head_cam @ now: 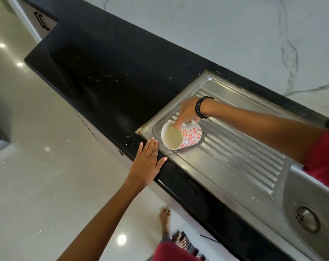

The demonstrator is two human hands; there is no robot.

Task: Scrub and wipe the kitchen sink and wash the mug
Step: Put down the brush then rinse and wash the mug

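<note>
While the right hand (187,114) reaches in from three o'clock, its fingers curl over the top of the mug (181,136), the thumb hooked on the rim and the other fingers wrapped round what looks like the handle side. A dark beaded bracelet (202,108) sits on that wrist, and a red sleeve (325,157) covers the upper arm at the frame's right edge. The mug is white with a red flower pattern, tilted well over so that its pale, stained inside faces toward eight o'clock; its lower edge looks to rest on the drainboard (235,166), though I cannot tell for certain whether it touches.

That drainboard is the ribbed steel part of the sink, and the mug is at its left end, close to the corner. The basin and its drain (307,219) lie toward four o'clock, well apart from the mug.

Just at seven o'clock of the mug, the left hand (147,164) lies flat with fingers straight and together, thumb spread, resting on the black countertop (103,72) right at the steel edge; a thin ring (155,153) shows on one finger. It holds nothing.

Behind the counter, at twelve o'clock, runs a white marble-veined wall (235,34). Bare feet (165,221) stand on the glossy pale floor (37,176) at six o'clock.
</note>
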